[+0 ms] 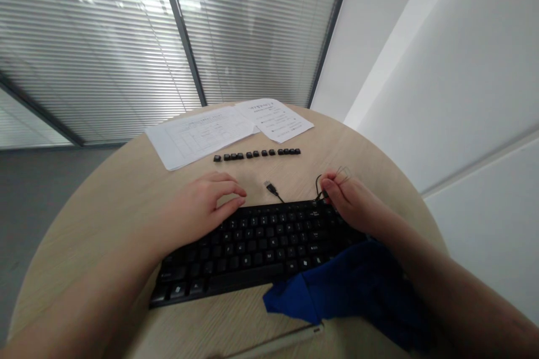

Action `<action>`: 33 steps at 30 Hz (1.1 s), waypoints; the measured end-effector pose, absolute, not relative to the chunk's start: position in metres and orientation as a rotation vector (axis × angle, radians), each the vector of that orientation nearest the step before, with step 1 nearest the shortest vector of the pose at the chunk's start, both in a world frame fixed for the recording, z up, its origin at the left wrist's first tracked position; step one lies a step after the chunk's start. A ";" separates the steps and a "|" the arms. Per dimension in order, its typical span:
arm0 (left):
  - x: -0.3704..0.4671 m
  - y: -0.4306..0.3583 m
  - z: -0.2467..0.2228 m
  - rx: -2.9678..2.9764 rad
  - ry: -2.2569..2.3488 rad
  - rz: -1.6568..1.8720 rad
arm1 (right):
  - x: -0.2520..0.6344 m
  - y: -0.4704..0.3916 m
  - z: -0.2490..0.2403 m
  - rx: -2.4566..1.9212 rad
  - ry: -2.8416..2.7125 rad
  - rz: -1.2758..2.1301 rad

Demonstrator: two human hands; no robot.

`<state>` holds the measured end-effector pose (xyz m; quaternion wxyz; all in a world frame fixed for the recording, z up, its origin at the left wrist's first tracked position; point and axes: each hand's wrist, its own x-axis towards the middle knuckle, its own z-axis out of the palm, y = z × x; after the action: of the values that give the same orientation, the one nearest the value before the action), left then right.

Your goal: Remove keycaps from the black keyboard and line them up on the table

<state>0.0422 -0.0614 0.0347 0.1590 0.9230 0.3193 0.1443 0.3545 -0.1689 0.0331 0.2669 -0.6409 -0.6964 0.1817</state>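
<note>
Head: left hand (204, 199) half-open; right hand (351, 199) pinches wire loop (344, 171).

Two bare forearms (110, 276), bare hands (204, 202)

"What's under the left hand (210, 199)?"
"A keyboard (252, 247) in matt black plastic."
"And nearer than the right hand (342, 193)?"
"Blue cloth (349, 280), matt. The tabletop (109, 202) around both hands is smooth, wood-grained; the sheets (202, 134) beyond, matt paper."

One keyboard (261, 244), twelve loose keycaps (256, 153), one USB plug (272, 187), two hands (204, 200), one blue cloth (353, 283)
</note>
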 end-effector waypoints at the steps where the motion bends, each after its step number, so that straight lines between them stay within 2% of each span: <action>1: 0.044 -0.063 0.033 2.654 0.880 0.402 | 0.353 -0.169 0.034 -1.749 -1.866 0.481; 12: 0.054 -0.064 0.014 2.633 0.784 0.206 | 0.341 -0.164 0.030 -1.878 -1.826 0.399; 21: 0.054 -0.064 0.016 2.565 0.804 0.183 | 0.361 -0.168 0.031 -1.675 -2.108 0.588; 33: 0.053 -0.065 0.018 2.497 0.783 0.140 | 0.372 -0.164 0.030 -1.636 -2.148 0.666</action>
<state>0.0534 -0.0654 0.0177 0.2575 0.9207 0.2886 0.0517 0.3722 -0.1636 0.0301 0.1794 -0.5787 -0.7599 0.2357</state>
